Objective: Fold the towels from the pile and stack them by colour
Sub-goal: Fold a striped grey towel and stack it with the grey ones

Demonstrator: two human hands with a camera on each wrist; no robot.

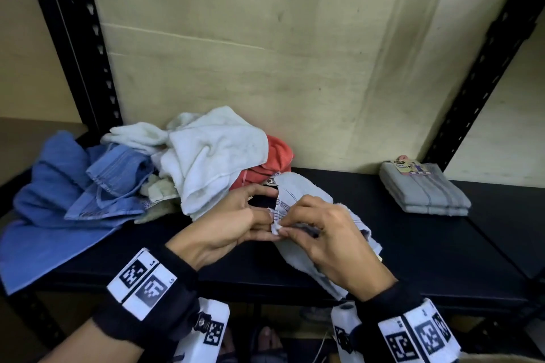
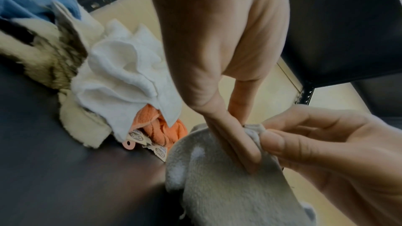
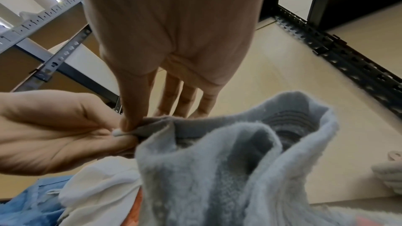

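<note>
Both your hands pinch one corner of the grey towel point(image 1: 306, 200) just above the black shelf point(image 1: 427, 244).

Your left hand point(image 1: 236, 218) and right hand point(image 1: 327, 236) meet at the towel's hem, thumbs and fingertips closed on the same corner, while the rest of the cloth hangs toward 5 o'clock under your right wrist. At 10 o'clock lies the unsorted pile: a white towel point(image 1: 218, 153) on top, an orange towel point(image 1: 274, 156) touching it behind, blue towels point(image 1: 50, 194) spreading off at 9 o'clock. Well apart at 2 o'clock sits a folded grey towel stack point(image 1: 424, 191) with a paper label point(image 1: 410, 168).
</note>
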